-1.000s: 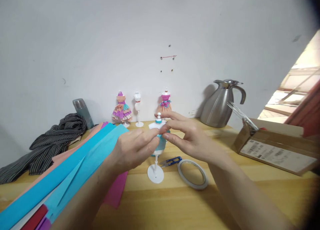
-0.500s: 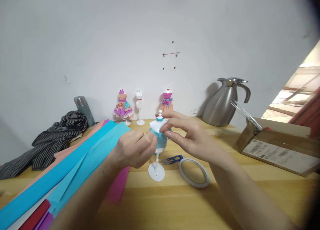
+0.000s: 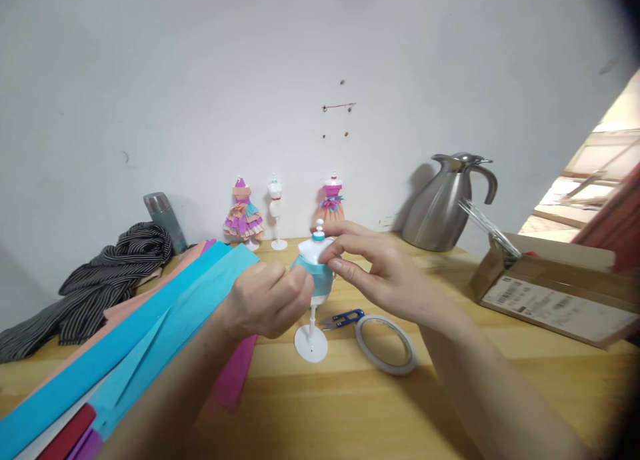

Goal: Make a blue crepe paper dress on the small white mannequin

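A small white dress form (image 3: 311, 252) stands upright on a round base, with light blue crepe paper (image 3: 323, 281) wrapped about its bust. My left hand (image 3: 273, 299) is closed in a pinch against its left side, where the paper flares out into the fingers; the fingertips are turned away from view. From the right, my right hand (image 3: 373, 260) grips the form, thumb and forefinger on its shoulder and the other fingers behind it. Just right of the base lie blue-handled thread snips (image 3: 345, 319) and a roll of white tape (image 3: 361, 343).
Coloured crepe paper sheets (image 3: 165, 313) cover the left, beside a striped cloth (image 3: 117, 267) and a flask (image 3: 165, 220). Dressed forms, one in a ruffled dress (image 3: 243, 213), line the wall. At right are a steel jug (image 3: 440, 207) and an open cardboard box (image 3: 555, 307).
The whole view has shifted slightly. Both hands stay at the dress form, and the blue paper shows a little more at its left edge by my left hand.
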Demonstrator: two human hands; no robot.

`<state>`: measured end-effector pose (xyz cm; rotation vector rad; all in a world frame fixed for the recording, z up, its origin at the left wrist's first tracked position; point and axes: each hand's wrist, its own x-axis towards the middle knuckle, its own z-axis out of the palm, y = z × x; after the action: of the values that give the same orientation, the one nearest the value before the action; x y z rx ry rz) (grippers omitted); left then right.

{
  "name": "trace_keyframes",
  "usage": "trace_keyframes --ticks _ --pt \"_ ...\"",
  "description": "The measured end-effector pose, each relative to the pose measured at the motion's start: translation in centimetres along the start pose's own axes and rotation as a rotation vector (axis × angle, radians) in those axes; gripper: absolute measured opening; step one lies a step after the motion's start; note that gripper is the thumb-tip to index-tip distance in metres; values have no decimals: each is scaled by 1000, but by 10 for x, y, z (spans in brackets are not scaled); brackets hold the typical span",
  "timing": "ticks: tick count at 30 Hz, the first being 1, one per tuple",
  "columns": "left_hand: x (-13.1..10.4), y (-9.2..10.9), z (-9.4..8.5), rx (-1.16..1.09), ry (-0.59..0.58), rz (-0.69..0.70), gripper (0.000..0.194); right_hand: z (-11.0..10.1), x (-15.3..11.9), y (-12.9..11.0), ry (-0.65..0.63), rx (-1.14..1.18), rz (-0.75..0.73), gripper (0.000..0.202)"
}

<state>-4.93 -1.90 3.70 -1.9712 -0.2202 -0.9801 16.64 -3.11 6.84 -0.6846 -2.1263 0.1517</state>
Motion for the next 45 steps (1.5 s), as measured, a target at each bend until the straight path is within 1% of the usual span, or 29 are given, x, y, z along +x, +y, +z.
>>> trace_keyframes --ticks 9,15,20,24,29,34,39,45 --pt "3 8 3 71 25 -34 19 2 0 -1 14 7 10 17" --pt "5 10 5 83 63 -22 22 2 -1 0 12 15 7 17" --pt "6 10 5 68 57 19 23 3 -1 0 14 22 33 16" --pt "6 9 5 70 28 42 22 3 -1 0 24 24 28 15" --pt "7 8 5 89 34 57 24 2 -1 0 17 0 24 15" --pt "5 8 5 87 13 55 20 -7 -2 2 8 -6 16 14" --pt "4 8 4 88 1 43 21 -16 -3 6 39 29 41 15" --pt "5 8 4 101 -7 59 22 -10 -2 7 26 21 96 15"
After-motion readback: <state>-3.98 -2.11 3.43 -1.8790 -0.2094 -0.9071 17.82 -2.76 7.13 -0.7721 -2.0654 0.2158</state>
